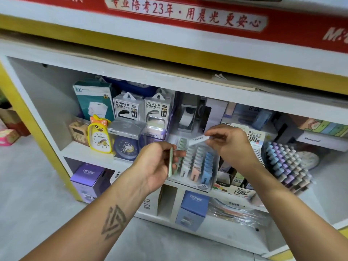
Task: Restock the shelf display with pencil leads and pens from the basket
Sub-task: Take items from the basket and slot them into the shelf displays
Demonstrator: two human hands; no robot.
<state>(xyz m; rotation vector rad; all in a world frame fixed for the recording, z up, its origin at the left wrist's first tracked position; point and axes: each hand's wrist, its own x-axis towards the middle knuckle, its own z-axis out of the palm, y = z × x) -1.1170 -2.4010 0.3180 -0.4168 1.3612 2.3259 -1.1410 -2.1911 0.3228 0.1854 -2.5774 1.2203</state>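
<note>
A clear display box of pencil lead cases (197,166) stands on the middle shelf, with green, white, pink and blue rows. My right hand (229,144) pinches one white lead case (197,139) just above the box's back rows. In my left hand (158,164), held to the left of the box, is a pale green lead case (171,162) seen edge-on. A rack of pastel-capped pens (286,166) stands to the right of the box. No basket is in view.
Power bank packs (128,108), a yellow duck clock (99,136) and a blue clock (125,147) fill the shelf's left part. Cardboard lead displays (239,187) sit between box and pens. Purple boxes (90,176) stand on the lower shelf. A red banner runs above.
</note>
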